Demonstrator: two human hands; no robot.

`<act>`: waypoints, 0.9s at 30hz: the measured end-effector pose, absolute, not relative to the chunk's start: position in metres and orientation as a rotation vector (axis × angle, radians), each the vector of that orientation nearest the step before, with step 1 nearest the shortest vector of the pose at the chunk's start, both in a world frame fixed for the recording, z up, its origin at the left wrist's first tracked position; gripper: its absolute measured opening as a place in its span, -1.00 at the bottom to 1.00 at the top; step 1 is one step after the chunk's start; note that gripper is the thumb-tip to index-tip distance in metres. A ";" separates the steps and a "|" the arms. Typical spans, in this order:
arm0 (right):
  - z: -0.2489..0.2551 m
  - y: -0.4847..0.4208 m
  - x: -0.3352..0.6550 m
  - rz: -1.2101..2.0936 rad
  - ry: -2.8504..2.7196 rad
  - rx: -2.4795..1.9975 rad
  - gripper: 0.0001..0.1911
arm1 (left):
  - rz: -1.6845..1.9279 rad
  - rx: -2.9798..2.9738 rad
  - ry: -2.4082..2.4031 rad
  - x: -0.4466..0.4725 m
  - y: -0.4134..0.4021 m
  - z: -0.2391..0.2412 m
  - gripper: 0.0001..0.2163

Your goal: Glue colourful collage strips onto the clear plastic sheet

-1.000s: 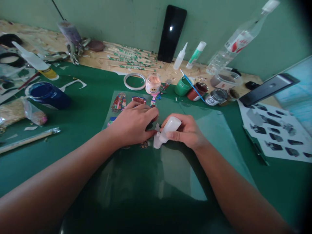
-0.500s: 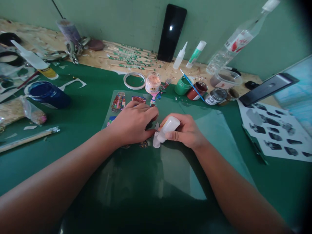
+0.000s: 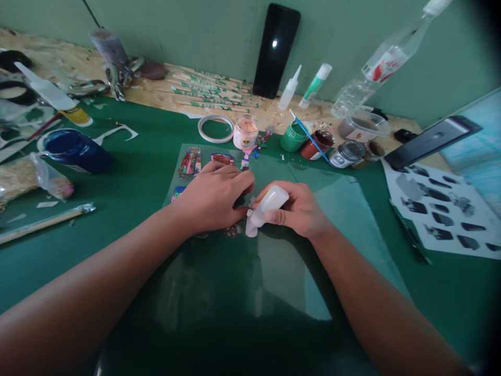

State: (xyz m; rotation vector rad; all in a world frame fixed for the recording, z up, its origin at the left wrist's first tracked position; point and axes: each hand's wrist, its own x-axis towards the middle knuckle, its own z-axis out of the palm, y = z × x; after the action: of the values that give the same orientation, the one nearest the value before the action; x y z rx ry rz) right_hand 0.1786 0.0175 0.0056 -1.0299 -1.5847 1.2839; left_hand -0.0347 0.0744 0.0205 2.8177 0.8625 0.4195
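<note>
My right hand [image 3: 299, 209] is wrapped round a small white squeeze bottle [image 3: 263, 210], tipped down so its nozzle meets a clear plastic sheet [image 3: 340, 219] on the green mat. My left hand [image 3: 213, 197] lies beside it with fingers curled, pinching a small cut-out piece I cannot make out right at the bottle's tip. Colourful glittery cut-outs [image 3: 190, 161] lie on the sheet just beyond my left hand.
Behind the hands stand a pink glitter jar [image 3: 245, 133], a tape ring [image 3: 215, 129], green and red paint pots [image 3: 307, 140] with a blue brush, glue bottles [image 3: 289, 89] and a black phone [image 3: 276, 49]. A blue paint tub [image 3: 74, 151] is left, a printed sheet [image 3: 442, 209] right.
Almost nothing differs: the bottle and right hand have drifted very slightly up and left, staying at the same spot on the sheet.
</note>
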 end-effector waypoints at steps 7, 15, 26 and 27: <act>0.005 0.017 0.178 1.275 -1.574 -1.033 -0.68 | 0.424 2.814 0.869 -0.035 0.074 0.020 -0.82; 0.006 0.016 0.178 1.245 -1.555 -1.031 -0.70 | 0.437 2.819 0.862 -0.035 0.075 0.020 -0.82; 0.004 0.017 0.178 1.221 -1.515 -1.015 -0.75 | 0.442 2.823 0.859 -0.034 0.075 0.019 -0.83; 0.005 0.017 0.178 1.220 -1.511 -1.019 -0.75 | 0.444 2.824 0.857 -0.035 0.075 0.019 -0.83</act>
State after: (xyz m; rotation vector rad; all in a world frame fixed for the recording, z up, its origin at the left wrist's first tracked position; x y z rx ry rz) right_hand 0.1780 0.0169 0.0045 -1.0187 -1.5107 1.2196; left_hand -0.0346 0.0748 0.0191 2.8244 0.8568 0.4444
